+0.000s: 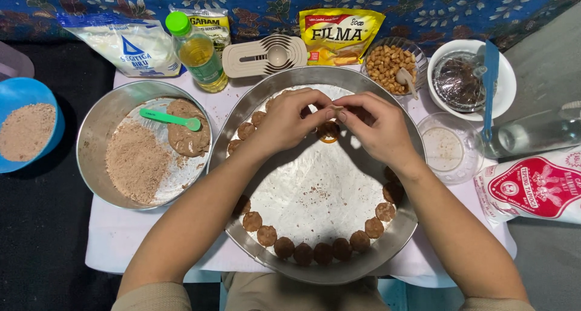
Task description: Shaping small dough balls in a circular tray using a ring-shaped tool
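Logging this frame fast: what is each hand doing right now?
Left hand: fingers curled, pinching a small piece with the right.
Right hand: fingertips shut on the same piece.

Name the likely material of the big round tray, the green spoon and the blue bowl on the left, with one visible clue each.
Big round tray: likely steel, with a grey, shiny rim. Green spoon: probably plastic, with a flat, uniform, matte colour. Blue bowl: apparently plastic, with a bright, smooth, glossy rim.

White-clothed table (121, 238) with pans (387, 250), bowls (505, 75)
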